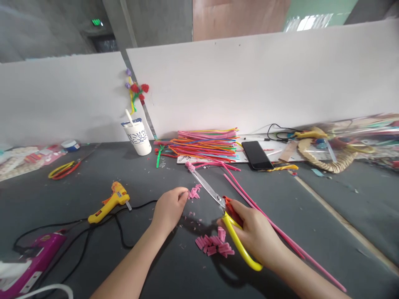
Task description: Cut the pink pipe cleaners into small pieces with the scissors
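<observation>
1. Scissors (222,202), in use, one pair. Silver blades, looking together; one handle yellow, one red-orange. Blades point between 10 and 11 o'clock from the right hand (257,234). A pink tuft (189,166) shows at the tip; whether gripped or merely overlapping, cannot tell.
2. Right hand, one. Fingers wrapped around the scissors' handles.
3. Left hand (170,209), one. Thumb and fingers drawn narrow; whether they meet or pinch a piece, cannot tell.
4. Pink pieces, two groups. Short, fuzzy, straight-cut; overlapping, so not countable singly. Small heap (195,192): at 2 o'clock from the left hand, right beside its fingertips. Larger pile (215,240): at 4 o'clock from the left hand, between 8 and 9 from the right, below the yellow handle. Pink crumbs scattered between.
5. Long pink stems (324,271), two. Thin, fuzzy, nearly straight; running from 11 to 4 o'clock past the right hand.
6. Surroundings, by the clock from the left hand:
 - Stem bundle (205,145), one, mixed colours, 1 o'clock.
 - Phone (257,155), one, black, 2 o'clock.
 - Power strip (42,259), one, magenta, 8 o'clock.
 - Glue gun (109,205), one, yellow, 9 o'clock.
 - Spare scissors (59,168), one pair, 10 o'clock.
 - Cup (139,139), one, white, patterned, 11 o'clock.
</observation>
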Demonstrator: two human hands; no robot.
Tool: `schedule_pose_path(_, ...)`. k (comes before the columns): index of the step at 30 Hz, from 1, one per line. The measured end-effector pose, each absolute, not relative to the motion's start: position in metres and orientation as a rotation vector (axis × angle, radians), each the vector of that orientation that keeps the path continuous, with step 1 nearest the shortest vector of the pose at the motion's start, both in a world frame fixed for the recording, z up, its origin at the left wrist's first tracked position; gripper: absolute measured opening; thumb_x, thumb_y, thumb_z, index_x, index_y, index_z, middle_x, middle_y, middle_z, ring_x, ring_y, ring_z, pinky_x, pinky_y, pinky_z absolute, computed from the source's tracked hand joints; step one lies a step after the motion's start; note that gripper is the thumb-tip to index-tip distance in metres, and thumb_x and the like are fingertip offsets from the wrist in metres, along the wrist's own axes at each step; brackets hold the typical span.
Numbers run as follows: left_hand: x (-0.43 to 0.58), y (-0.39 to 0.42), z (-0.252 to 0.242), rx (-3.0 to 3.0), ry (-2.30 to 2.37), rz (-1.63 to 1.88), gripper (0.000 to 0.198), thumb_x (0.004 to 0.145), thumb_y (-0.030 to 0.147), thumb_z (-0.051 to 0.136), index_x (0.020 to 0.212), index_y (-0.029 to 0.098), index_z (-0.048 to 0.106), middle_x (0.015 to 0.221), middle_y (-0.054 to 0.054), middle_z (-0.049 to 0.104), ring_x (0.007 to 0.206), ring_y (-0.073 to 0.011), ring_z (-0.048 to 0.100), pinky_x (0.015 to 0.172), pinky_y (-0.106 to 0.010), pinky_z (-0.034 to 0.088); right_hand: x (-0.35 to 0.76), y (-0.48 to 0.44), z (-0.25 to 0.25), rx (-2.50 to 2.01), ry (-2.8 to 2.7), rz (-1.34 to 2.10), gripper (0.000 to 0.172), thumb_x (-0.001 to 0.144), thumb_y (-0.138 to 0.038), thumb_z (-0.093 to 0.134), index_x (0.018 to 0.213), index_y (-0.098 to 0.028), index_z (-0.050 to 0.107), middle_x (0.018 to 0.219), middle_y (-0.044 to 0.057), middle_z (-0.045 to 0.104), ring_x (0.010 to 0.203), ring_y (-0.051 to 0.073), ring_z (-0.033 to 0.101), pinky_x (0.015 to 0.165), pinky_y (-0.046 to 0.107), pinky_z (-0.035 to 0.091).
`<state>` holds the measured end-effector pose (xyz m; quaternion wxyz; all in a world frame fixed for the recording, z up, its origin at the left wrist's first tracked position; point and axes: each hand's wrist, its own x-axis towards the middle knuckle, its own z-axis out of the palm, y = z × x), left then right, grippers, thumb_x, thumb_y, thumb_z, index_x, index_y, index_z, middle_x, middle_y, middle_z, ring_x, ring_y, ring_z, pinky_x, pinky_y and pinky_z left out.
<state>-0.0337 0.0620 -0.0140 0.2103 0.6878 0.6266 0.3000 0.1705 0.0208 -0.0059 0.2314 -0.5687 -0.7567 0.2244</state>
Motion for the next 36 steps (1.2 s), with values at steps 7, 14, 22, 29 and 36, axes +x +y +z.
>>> schedule_pose_path(7, -0.021, 0.043, -0.016, 2.027, 1.429, 0.716, 0.016, 0.075, 0.025, 0.051, 0.081, 0.023, 0.065, 0.075, -0.002, 0.064, 0.068, -0.0184, 0.058, 0.062, -0.025, 0.04, 0.173, 0.026, -0.007, -1.575, -1.972, 0.662, 0.029, 0.074, -0.036, 0.049, 0.06, -0.022, 0.027, 0.052, -0.009, 0.03, 0.047, 0.009, 0.025, 0.043, 0.02, 0.021)
schedule_pose_path(14, 0.009, 0.033, -0.032, 2.442, 1.15, 0.409, 0.02, 0.079, 0.022, 0.045, 0.091, 0.021, 0.061, 0.083, -0.003, 0.058, 0.073, -0.0167, 0.056, 0.064, -0.025, 0.041, 0.172, 0.027, -0.011, -1.584, -1.95, 0.684, 0.029, 0.074, -0.037, 0.048, 0.059, -0.022, 0.029, 0.05, -0.008, 0.031, 0.047, 0.008, 0.025, 0.043, 0.021, 0.019)
schedule_pose_path(22, 0.006, 0.031, -0.026, 2.332, 1.242, 0.562, 0.016, 0.078, 0.017, 0.042, 0.078, 0.018, 0.058, 0.078, -0.003, 0.057, 0.073, -0.017, 0.054, 0.064, -0.027, 0.039, 0.172, 0.028, -0.013, -1.541, -1.837, 0.839, 0.027, 0.07, -0.035, 0.053, 0.059, -0.021, 0.033, 0.052, -0.008, 0.033, 0.049, 0.008, 0.028, 0.044, 0.02, 0.023)
schedule_pose_path(29, -0.001, 0.028, -0.011, 1.281, 1.109, 0.801, 0.015, 0.072, 0.032, 0.054, 0.068, 0.017, 0.054, 0.054, 0.006, 0.044, 0.048, -0.0091, 0.039, 0.047, -0.021, 0.03, 0.163, 0.025, -0.007, -1.359, -1.68, 1.255, 0.011, 0.074, -0.025, 0.043, 0.065, -0.02, 0.041, 0.05, -0.008, 0.039, 0.044, 0.007, 0.037, 0.041, 0.019, 0.028)
schedule_pose_path(36, 0.001, 0.022, -0.014, 1.244, 1.033, 0.756, 0.012, 0.074, 0.027, 0.055, 0.075, 0.015, 0.058, 0.059, 0.004, 0.047, 0.051, -0.0086, 0.039, 0.05, -0.021, 0.031, 0.157, 0.02, -0.008, -1.376, -1.659, 1.225, 0.008, 0.07, -0.021, 0.046, 0.063, -0.019, 0.041, 0.054, -0.007, 0.039, 0.047, 0.007, 0.035, 0.042, 0.018, 0.028)
